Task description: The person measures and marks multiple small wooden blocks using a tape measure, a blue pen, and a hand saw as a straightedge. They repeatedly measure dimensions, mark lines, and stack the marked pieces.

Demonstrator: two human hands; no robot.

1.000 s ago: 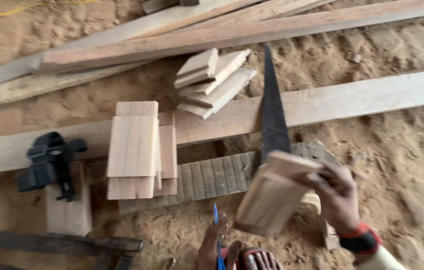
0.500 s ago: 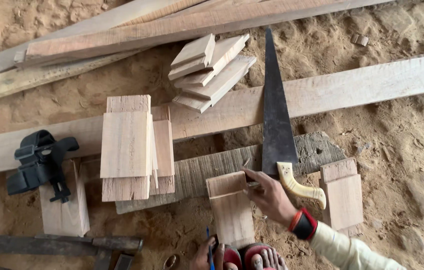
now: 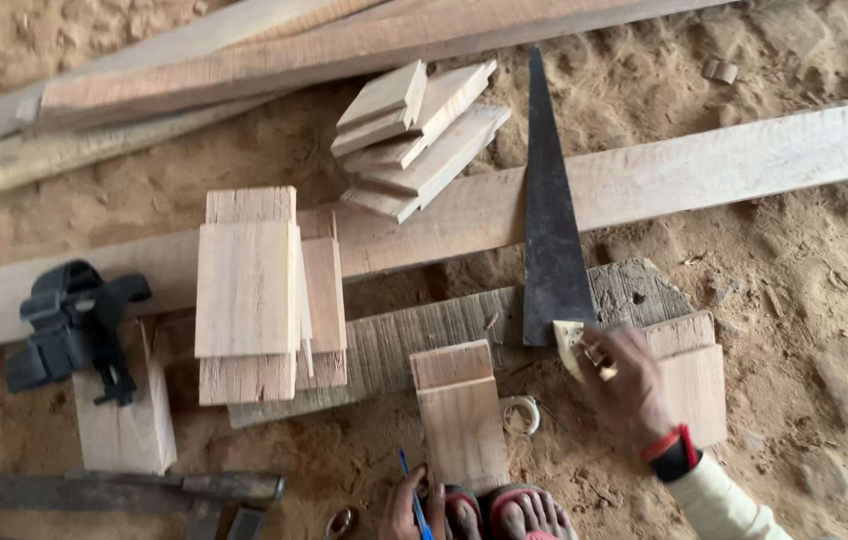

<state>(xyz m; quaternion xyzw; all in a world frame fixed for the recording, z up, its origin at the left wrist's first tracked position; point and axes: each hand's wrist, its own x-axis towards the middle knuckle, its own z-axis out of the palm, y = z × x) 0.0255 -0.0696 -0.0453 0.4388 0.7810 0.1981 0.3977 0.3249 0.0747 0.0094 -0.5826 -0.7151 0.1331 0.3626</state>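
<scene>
My right hand [image 3: 626, 388] is closed around the pale handle of a hand saw [image 3: 550, 230], whose dark blade lies pointing away from me across a long plank [image 3: 724, 165]. Just left of that hand, a short wooden board [image 3: 460, 418] lies flat on the sand in front of my feet in red sandals [image 3: 509, 512]. At the bottom edge, my left hand [image 3: 401, 512] holds a blue pencil [image 3: 410, 492] beside the short board's near end.
A stack of short boards [image 3: 249, 290] lies left of centre, with a loose pile of offcuts [image 3: 414, 125] behind it. A black clamp [image 3: 72, 325] sits on a wood block at left. Another short board [image 3: 696, 380] lies under my right wrist. Long planks [image 3: 244, 60] cross the back.
My right hand has laid the short board it carried down on the sand in front of my feet, then moved right onto the saw handle.
</scene>
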